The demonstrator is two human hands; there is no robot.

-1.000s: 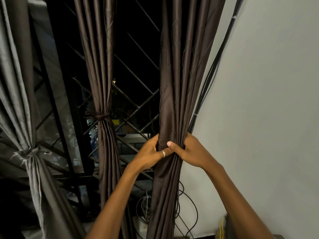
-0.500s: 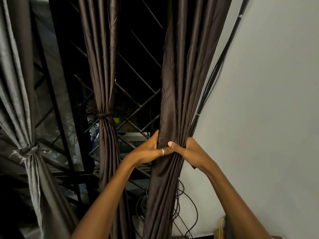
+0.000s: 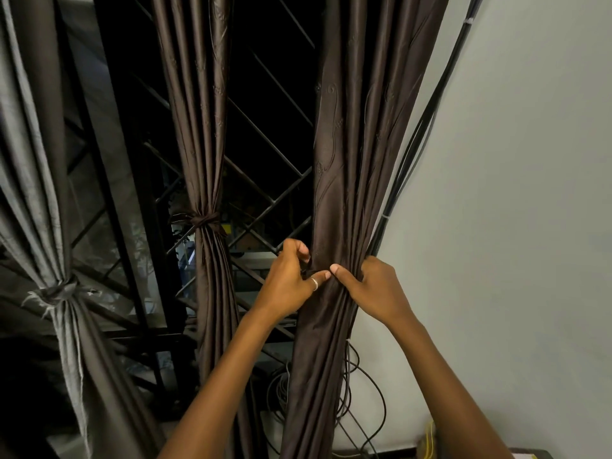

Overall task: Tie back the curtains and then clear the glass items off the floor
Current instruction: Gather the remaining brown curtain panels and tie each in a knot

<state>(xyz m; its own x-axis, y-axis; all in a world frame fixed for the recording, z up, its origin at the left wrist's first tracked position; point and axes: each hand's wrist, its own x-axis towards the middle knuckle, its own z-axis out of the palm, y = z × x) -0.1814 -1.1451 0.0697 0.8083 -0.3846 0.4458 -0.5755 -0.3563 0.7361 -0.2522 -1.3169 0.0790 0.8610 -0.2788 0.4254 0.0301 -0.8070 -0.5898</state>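
A dark brown curtain [image 3: 351, 160] hangs gathered beside the white wall. My left hand [image 3: 288, 279], with a ring on the thumb, pinches its left side at waist height. My right hand [image 3: 374, 286] grips the same bunch from the right, thumb across the front and touching the left thumb. A second brown curtain [image 3: 202, 127] in the middle is tied with a knot [image 3: 203, 220]. A grey curtain [image 3: 36, 160] at the left is tied too, with its knot [image 3: 58, 291] lower down. No glass items are in view.
Behind the curtains is a window with a dark metal grille [image 3: 265, 154]. Black cables [image 3: 420, 134] run down the wall next to the held curtain and coil in loops [image 3: 364, 399] near the floor. The white wall [image 3: 513, 193] fills the right side.
My left hand's fingers have lifted and curled higher on the curtain's left edge. The view has shifted slightly. Both hands stay on the same bunch of fabric.
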